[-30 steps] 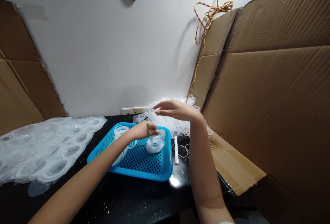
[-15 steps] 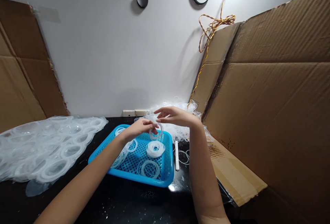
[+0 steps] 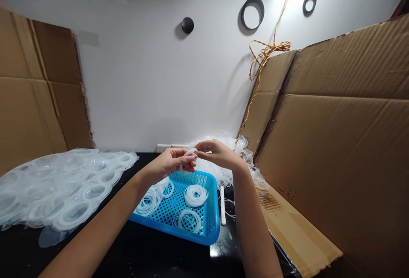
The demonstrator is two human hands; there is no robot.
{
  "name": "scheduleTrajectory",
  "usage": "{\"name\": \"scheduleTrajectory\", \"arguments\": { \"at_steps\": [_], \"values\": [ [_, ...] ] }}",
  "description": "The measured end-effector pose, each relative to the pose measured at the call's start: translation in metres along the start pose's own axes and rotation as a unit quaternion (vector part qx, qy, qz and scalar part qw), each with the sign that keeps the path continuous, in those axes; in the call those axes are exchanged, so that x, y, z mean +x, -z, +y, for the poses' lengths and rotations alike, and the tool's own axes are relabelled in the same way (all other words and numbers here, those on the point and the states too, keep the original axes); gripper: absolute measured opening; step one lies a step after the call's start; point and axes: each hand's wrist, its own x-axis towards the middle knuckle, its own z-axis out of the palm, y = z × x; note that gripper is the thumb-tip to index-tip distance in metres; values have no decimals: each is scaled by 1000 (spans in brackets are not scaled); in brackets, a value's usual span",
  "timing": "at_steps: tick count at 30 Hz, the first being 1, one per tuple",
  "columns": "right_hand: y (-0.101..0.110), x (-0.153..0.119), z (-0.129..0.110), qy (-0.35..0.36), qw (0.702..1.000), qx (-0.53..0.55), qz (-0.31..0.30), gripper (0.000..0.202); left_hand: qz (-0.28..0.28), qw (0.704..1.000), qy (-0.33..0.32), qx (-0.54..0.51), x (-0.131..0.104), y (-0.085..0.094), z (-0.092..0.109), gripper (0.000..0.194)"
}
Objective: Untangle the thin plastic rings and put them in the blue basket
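Above the back rim of a blue basket [image 3: 209, 227], my left hand [image 3: 171, 163] pinches a translucent white ring [image 3: 184, 170]. My right hand [image 3: 217, 153] meets it from the right, thumb and fingertips closed at the ring's upper edge. Inside the basket lie a thick coil of white rings [image 3: 196, 195], a looser bunch [image 3: 188, 221] nearer the front, and more rings [image 3: 148, 202] at the left, partly behind my left arm.
Flat translucent sheets with round holes [image 3: 73, 188] cover the left of the black table. Tangled white scraps [image 3: 223, 175] lie behind the basket, a white stick [image 3: 223, 205] at its right. Cardboard panels [image 3: 335, 141] [image 3: 41, 86] stand on both sides.
My right hand's fingers have closed in at the ring, next to my left fingertips. The ring has tilted. The whole view has shifted, so the basket and wall sit lower in the picture.
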Motion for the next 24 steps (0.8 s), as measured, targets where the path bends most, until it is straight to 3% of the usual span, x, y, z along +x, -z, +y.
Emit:
{"name": "scheduleTrajectory", "arguments": {
  "at_steps": [4,7,12,16,21,24],
  "values": [
    [-9,5,-6,24,993,4,113,21,1,999,-1,-43,-5,-8,8,34],
    [-15,5,-12,41,988,0,146,25,21,998,-4,-65,-7,-9,10,33],
    [-21,4,-21,52,988,9,143,33,42,997,-23,-53,-11,-10,14,20],
    [-23,3,-27,57,990,-1,130,27,51,998,-21,-33,-17,-12,19,22],
    [-22,-2,-33,81,993,28,78,31,-9,999,-3,-38,-26,-19,29,28],
    [-21,-4,-35,89,990,81,77,29,-23,998,5,-66,-32,-24,35,27]
  ]
}}
